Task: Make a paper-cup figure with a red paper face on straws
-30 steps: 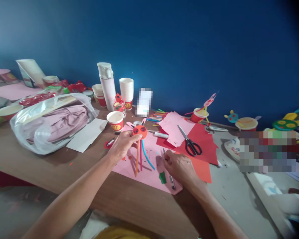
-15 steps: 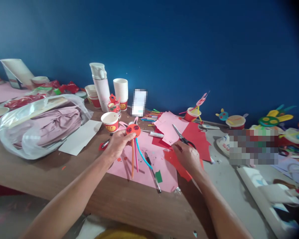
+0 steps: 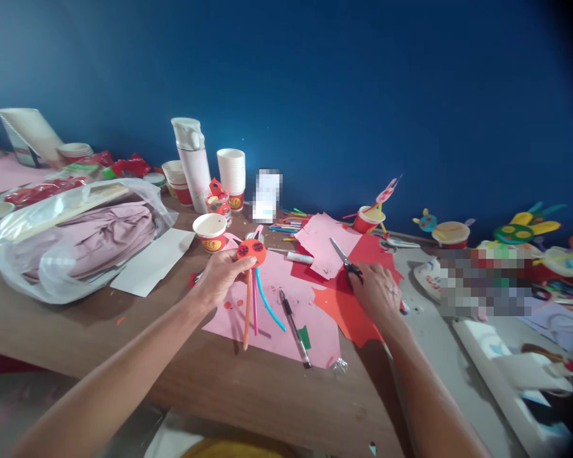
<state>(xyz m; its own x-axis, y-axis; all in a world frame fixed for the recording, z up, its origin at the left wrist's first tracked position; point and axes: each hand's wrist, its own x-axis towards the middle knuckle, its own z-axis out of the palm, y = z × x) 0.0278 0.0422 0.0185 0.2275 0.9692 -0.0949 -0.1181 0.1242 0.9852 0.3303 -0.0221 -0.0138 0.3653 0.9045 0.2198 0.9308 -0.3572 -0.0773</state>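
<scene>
My left hand [image 3: 218, 275] pinches a paper animal face [image 3: 251, 254], a red-orange disc with dark eyes and pink ears. Orange, pink and blue pipe cleaners [image 3: 267, 304] hang below it. Over on the right, my right hand [image 3: 376, 294] has its fingers closed around the handles of the scissors [image 3: 344, 256], which lie on red paper with the blades pointing away to the left. Its palm hides part of the handles. Between my hands a black pen [image 3: 293, 326] lies on a pink sheet [image 3: 272, 340], beside a green scrap [image 3: 304, 337].
A paper cup [image 3: 210, 230], a stack of cups [image 3: 231, 175] and a white flask [image 3: 191, 166] stand behind my left hand. A plastic bag [image 3: 83, 238] with folded cloth lies left. Cups with animal figures [image 3: 451, 232] line the right side. A blue wall [image 3: 315, 95] rises behind.
My right hand has moved a little right, onto the scissors' handles. The paper face in my left hand has shifted slightly left and down, and its pipe cleaners swing left.
</scene>
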